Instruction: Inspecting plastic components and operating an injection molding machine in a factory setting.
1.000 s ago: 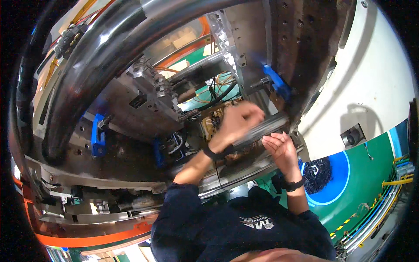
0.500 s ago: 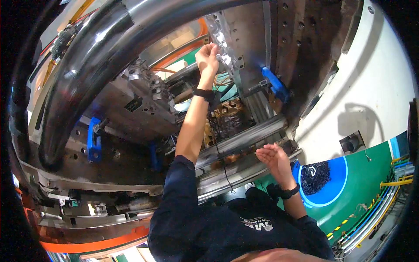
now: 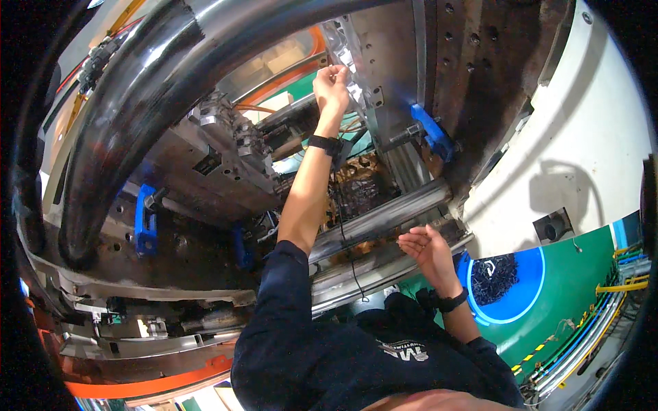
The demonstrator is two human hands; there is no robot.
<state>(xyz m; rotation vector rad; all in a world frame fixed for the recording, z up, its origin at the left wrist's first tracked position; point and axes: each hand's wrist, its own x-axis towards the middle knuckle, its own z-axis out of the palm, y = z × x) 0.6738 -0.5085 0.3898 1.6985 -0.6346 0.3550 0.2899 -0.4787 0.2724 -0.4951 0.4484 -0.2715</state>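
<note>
My left hand is raised between the two steel mold halves of a large machine, closest to the bright, shaped face of the right mold half. Its fingers are curled together, and what they hold, if anything, is hidden. My right hand is lower and to the right, in front of a horizontal steel bar. Its fingers are stretched out, with nothing in them. Across from the right half is the left mold half, with metal blocks on its face.
A thick polished tie bar curves across the upper left. Blue clamps stick out from the plates. At the right, a blue tub of small black parts stands on the green floor beside a white machine panel.
My left hand has shifted slightly to the right, along the right mold half's face, fingers still curled. My right hand has moved very slightly left.
</note>
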